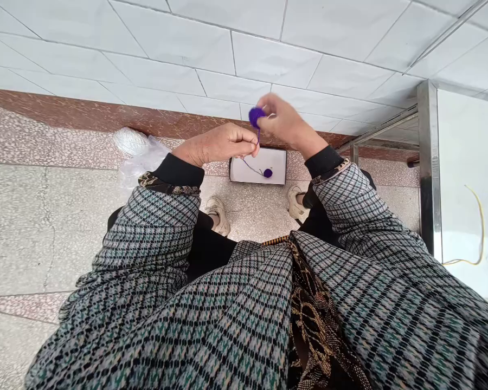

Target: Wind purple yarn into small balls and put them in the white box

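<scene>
A small purple ball of yarn (256, 117) is held between the fingers of my right hand (282, 120), above the floor near the wall. From it a purple yarn strand (252, 167) runs down to my left hand (230, 143), whose thumb and fingertips pinch it. Below the left hand the strand continues into a white shallow box (244, 172) on the floor. Inside that box lies a second purple yarn ball (267, 173), where the strand's lower end reaches. My right fingers are slightly blurred.
On the floor at the left sit a white wound bundle (130, 142) and a clear plastic bag (140, 168). A white tiled wall (211, 49) stands ahead. To the right is a metal-framed table (429, 162) with a yellow cord (481, 227). My shoes (217, 215) flank the box.
</scene>
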### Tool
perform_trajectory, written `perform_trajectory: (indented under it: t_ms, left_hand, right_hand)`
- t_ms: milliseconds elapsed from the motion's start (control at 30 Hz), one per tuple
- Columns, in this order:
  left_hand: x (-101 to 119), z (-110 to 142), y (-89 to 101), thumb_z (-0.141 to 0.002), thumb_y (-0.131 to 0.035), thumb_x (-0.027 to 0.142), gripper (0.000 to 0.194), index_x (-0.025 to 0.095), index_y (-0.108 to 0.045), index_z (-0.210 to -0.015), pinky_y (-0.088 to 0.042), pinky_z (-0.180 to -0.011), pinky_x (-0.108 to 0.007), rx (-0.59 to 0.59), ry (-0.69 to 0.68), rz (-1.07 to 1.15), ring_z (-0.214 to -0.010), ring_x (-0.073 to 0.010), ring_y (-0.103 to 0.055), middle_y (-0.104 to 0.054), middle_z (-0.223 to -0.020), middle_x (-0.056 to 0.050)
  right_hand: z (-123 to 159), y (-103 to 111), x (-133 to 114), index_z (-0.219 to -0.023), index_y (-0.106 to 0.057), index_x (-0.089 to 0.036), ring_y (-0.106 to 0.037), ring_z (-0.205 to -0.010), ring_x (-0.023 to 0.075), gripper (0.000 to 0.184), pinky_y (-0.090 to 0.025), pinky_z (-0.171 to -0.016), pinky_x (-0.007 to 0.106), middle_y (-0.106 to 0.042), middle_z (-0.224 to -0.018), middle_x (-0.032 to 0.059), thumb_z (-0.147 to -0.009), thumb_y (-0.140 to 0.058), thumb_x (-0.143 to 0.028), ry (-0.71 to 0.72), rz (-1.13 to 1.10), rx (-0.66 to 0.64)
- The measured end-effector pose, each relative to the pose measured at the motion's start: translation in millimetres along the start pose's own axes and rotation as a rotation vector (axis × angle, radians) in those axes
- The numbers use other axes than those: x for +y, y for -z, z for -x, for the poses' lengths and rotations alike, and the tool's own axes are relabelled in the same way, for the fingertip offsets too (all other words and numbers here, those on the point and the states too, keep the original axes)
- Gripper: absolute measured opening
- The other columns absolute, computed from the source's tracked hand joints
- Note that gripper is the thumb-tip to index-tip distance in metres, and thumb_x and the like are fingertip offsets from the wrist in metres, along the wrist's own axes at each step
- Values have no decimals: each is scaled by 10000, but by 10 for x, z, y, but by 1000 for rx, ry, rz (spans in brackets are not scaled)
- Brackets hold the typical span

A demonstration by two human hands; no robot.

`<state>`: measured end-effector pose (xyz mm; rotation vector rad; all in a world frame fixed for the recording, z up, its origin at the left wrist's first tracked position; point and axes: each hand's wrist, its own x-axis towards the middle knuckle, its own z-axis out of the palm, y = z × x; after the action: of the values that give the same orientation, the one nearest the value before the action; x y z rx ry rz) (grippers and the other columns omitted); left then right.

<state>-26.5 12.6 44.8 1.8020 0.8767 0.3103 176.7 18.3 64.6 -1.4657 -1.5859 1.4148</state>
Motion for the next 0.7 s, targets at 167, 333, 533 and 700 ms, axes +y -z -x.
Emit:
perform_trajectory:
  t_ms: [167,333,533,700]
  left_hand:
    - [62,115,156,-915,-596,166,153,169,-664,-778,-522,-869,-318,243,83,12,-763,-143,-552,-635,-742,0]
    - [23,74,129,-939,-564,163,193,192,-631,-760,-477,-764,-293,254,70,99,-704,-132,-483,-586,-709,3]
    - [161,86,50,-865,-628,238,147,195,-709,-750,-457,-731,-318,-11,-57,84,-698,-150,-532,-676,-762,-35]
    - [100,152,165,-867,-631,217,150,202,-639,-717,-435,-740,-324,278,32,173,-688,-144,-442,-564,-654,-9]
  right_hand:
    - [29,24,34,-909,-590,-188,-558,-621,109,390,-443,-568,198,-636,-735,-54,-756,-705,151,-80,-96,-316]
    - [33,100,-104,-1035,-587,-194,-649,-675,101,220,-592,-739,225,-671,-843,-34,-998,-576,23,108,-723,-35]
    - [-53,31,21,-898,-531,-209,-533,-589,92,330,-468,-552,178,-588,-751,-69,-958,-654,91,-3,-247,121]
    - [-24,63,135,-884,-582,-187,-552,-606,97,355,-438,-533,170,-624,-718,-58,-745,-725,107,86,-73,-521]
